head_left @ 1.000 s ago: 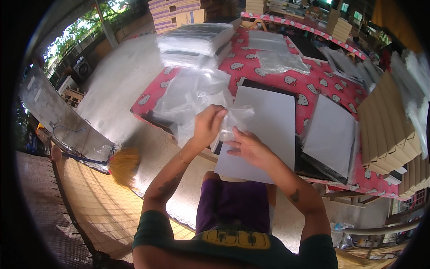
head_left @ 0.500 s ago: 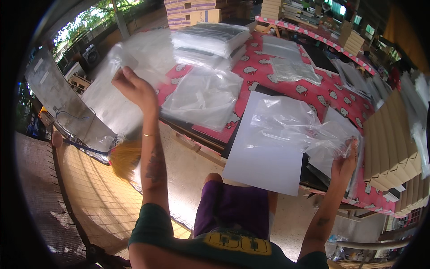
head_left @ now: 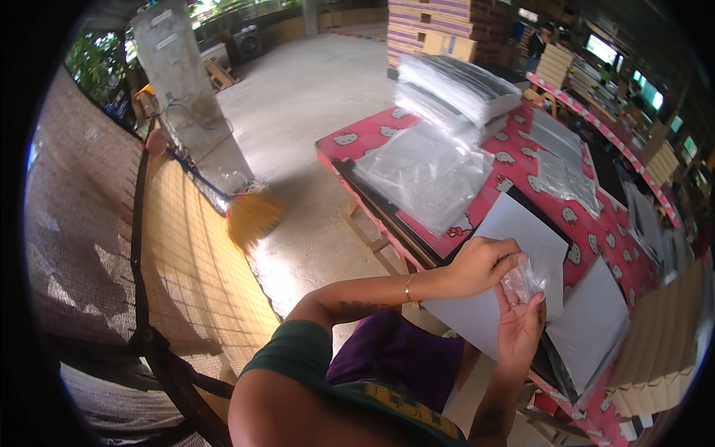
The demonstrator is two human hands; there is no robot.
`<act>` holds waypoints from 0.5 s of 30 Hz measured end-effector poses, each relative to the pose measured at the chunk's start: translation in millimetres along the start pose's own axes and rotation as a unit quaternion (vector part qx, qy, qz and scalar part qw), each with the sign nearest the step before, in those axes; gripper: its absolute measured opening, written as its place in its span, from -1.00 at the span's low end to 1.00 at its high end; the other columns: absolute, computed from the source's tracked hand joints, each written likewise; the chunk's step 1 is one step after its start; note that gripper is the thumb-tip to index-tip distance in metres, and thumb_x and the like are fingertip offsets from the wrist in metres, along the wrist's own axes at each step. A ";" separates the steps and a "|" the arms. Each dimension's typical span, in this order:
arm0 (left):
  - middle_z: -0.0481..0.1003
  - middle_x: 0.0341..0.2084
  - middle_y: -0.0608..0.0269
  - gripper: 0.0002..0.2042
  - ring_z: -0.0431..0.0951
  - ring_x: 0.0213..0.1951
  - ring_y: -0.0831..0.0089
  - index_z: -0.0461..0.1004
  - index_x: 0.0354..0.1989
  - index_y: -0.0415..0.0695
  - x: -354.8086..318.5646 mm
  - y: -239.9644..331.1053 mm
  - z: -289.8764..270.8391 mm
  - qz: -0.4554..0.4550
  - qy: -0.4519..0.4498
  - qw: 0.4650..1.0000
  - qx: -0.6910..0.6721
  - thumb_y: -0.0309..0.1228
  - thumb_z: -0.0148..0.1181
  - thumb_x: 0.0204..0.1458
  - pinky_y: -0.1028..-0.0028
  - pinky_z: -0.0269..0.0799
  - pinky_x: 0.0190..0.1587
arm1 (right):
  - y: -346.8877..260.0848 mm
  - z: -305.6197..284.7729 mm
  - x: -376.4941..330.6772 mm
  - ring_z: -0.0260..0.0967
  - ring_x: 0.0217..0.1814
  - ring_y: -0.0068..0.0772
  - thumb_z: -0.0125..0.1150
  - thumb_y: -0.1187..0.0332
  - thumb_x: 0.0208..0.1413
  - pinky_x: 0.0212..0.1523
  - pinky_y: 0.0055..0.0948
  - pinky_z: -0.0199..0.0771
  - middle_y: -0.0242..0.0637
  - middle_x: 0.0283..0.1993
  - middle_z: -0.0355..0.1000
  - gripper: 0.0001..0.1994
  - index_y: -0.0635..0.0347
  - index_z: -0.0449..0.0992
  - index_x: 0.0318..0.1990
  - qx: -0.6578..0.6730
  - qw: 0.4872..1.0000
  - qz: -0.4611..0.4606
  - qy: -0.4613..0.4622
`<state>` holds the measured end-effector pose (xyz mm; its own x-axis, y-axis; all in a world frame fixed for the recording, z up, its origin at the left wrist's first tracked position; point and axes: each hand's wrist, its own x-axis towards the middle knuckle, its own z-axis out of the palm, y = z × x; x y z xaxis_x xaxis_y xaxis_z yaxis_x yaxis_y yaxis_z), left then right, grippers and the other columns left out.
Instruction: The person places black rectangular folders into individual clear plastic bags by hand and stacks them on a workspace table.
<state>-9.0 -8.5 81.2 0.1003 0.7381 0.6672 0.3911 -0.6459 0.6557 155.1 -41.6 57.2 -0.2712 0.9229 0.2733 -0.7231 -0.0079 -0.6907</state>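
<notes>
Over the near side of the table, my two hands have come together on a crumpled clear plastic bag [head_left: 527, 280]. My left hand [head_left: 477, 267] is closed, pinching the film from the left. My right hand [head_left: 519, 328], palm turned up, has its fingers and thumb around the lower part of the bunched film. Beneath them lies a large white sheet [head_left: 532, 227] on a black board [head_left: 560, 240], partly hidden by the hands. Another pale sheet [head_left: 592, 328] rests just right of my right hand. Left of the white sheet is a pile of flat clear plastic bags [head_left: 424, 175].
A pink patterned cloth covers the table [head_left: 372, 128]. Plastic-wrapped stacks [head_left: 458, 89] stand at its far side, with cardboard boxes [head_left: 428, 26] behind. Folded brown cardboard [head_left: 659, 350] stands at right. A broom [head_left: 253, 220] and a concrete post [head_left: 190, 89] are at left.
My left hand has come down and right to meet my right hand. The plastic, stretched out before, is now bunched small between them. The view has swung left.
</notes>
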 end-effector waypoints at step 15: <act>0.35 -0.19 0.09 -0.80 0.45 -0.16 0.16 0.43 -0.41 -0.15 -23.3 -40.5 -57.4 0.070 -0.130 0.989 -0.013 -0.72 0.06 -0.23 0.27 0.31 0.00 | -74.5 -34.5 -20.2 0.34 -0.02 -0.21 0.11 0.39 0.10 -0.02 -0.26 0.39 -0.16 -0.01 0.33 -0.40 0.12 0.09 0.30 -0.073 0.996 -0.051 -0.012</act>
<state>-79.7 -10.8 59.3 0.3842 0.6648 0.6406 0.3340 -0.7470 0.5749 236.4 -46.4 80.0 -0.2169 0.9069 0.3612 -0.6476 0.1431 -0.7484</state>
